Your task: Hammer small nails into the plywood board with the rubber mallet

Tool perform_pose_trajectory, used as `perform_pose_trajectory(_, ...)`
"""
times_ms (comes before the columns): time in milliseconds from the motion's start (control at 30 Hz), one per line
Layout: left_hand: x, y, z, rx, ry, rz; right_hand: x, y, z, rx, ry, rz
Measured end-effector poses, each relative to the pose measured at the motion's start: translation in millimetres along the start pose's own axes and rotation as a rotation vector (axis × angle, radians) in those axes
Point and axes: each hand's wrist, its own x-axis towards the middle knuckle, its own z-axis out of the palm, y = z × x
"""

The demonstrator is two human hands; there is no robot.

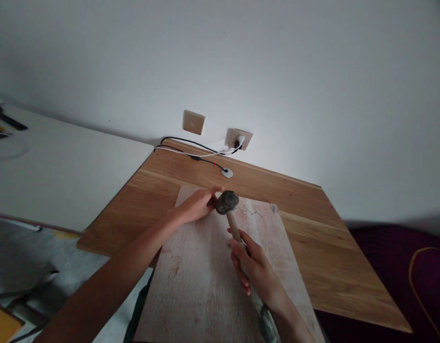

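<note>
My right hand (254,264) is wrapped round the pale wooden handle of a hammer (227,202). Its dark, blocky head is raised toward the far side of a pale, worn wooden board (202,281). Just left of the hammer head, my left hand (198,205) rests at the board's far left part with its fingers pinched. A small dark bit shows at those fingertips, but the hammer head partly covers it and I cannot tell what it is. Thin zigzag lines (254,212) run along the board's far edge to the right of the hammer head.
Under the board is a brown wooden tabletop (348,281) against a white wall. Black and white cables (202,155) run along its back to a wall socket (239,139). At left stands a white table (63,176) with a dark tool (11,119); dark purple fabric (391,267) lies right.
</note>
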Motion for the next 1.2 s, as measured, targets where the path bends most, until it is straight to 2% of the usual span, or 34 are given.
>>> perform_pose_trajectory(100, -0.3, -1.5, 0.2, -0.004, -0.014, 0.015, -4.1, -3.0, -3.7, -0.001, 0.015, -0.005)
perform_pose_trajectory(233, -0.4, -4.0, 0.9, 0.008, -0.01, 0.011, -25.0, -4.4, -18.4, -0.013, 0.067, -0.013)
perform_pose_trajectory(367, -1.3, -4.3, 1.7, 0.028, -0.001, -0.003, -51.5, 15.9, -45.0, -0.018, 0.171, 0.018)
perform_pose_trajectory(567, -2.6, -0.3, 1.3, -0.008, -0.012, -0.014, -71.5, 43.6, -80.8, 0.11, 0.203, 0.143)
perform_pose_trajectory(700, -1.9, 3.7, -0.1, -0.035, -0.011, -0.044, -75.0, 50.4, -83.2, 0.095, 0.252, 0.152)
perform_pose_trajectory(833, -0.7, 6.5, -1.9, -0.036, -0.015, -0.066, -75.1, 62.3, -79.8, -0.068, 0.304, 0.083)
perform_pose_trajectory(967, -0.1, 4.5, -2.4, -0.012, -0.021, -0.07, -73.6, 71.5, -78.5, -0.216, 0.294, 0.072)
perform_pose_trajectory(1200, -1.0, -1.8, -1.2, -0.031, -0.005, -0.054, -77.6, 66.6, -79.3, -0.376, 0.319, 0.046)
